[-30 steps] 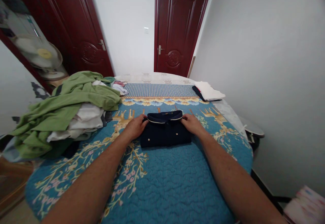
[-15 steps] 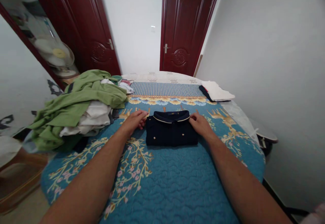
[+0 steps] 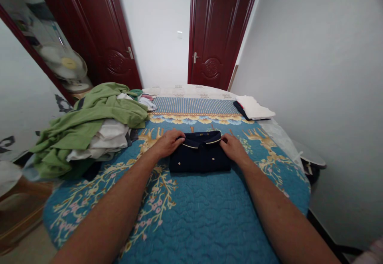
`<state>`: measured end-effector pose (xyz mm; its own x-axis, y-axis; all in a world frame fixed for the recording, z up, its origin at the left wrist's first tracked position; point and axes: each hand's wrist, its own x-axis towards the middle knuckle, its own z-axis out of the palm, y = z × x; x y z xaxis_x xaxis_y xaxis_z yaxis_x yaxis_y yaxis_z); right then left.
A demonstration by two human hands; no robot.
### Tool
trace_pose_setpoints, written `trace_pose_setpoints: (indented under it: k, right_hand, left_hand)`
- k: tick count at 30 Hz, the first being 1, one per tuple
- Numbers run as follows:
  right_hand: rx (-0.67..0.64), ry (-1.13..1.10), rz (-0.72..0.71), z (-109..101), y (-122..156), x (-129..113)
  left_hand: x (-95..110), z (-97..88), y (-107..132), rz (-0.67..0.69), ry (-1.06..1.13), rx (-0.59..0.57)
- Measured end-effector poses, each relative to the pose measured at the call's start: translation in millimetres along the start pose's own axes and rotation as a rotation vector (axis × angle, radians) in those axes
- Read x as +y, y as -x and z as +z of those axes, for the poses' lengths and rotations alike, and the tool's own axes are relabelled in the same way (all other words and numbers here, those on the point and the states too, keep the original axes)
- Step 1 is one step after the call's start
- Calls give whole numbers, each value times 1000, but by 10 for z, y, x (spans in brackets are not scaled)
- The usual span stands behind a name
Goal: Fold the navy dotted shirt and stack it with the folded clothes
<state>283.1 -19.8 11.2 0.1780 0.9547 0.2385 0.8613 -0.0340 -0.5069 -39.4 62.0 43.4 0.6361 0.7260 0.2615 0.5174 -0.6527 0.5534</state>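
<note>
Navy polo shirt (image 3: 200,158): folded into a flat rectangle, its cream-edged collar (image 3: 200,141) toward the far end of the bed; lies between the two hands, touching both.

Left hand (image 3: 168,143): fingers over the shirt's upper left corner, beside the collar; whether they pinch the cloth or only rest on it cannot be told.

Right hand (image 3: 233,149): fingertips on the shirt's upper right corner, at the other collar end; grip likewise cannot be told.

Hand spacing: apart, the shirt's full width between them.

Quilted teal bedspread (image 3: 209,220): deer and blossom print, lying under the shirt.

Green garment (image 3: 89,122): heaped over white clothes (image 3: 104,138) on the bedspread, near the left hand.

White folded cloth (image 3: 253,107): stacked on a dark garment (image 3: 240,110) at the far right of the bed, well apart from the right hand.

Dark red wooden door (image 3: 220,32): closed, straight ahead beyond the bed.
</note>
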Motion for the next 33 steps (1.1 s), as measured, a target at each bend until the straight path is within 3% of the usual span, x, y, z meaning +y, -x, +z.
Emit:
trace_pose_setpoints:
  k: [6,14,24,28,31,33]
  right_hand:
    - [1,22,60,6,-21,43]
    - [-8,10,168,12,-35,73]
    - [-14,50,93,8,-5,53]
    - [90,7,93,-77,21,12]
    - [177,22,-15,-110,46,-61]
    - [190,44,-124,-90,69,-124]
  left_hand:
    - [-90,40,9,-8,-6,63]
    - [-64,-8,34,-142,82,14]
    - [-105,82,70,-242,175,113]
    - [-184,98,100,-287,327,178]
    - [-255,60,134,-379,476,301]
    - [-259,22,158,-388,459,355]
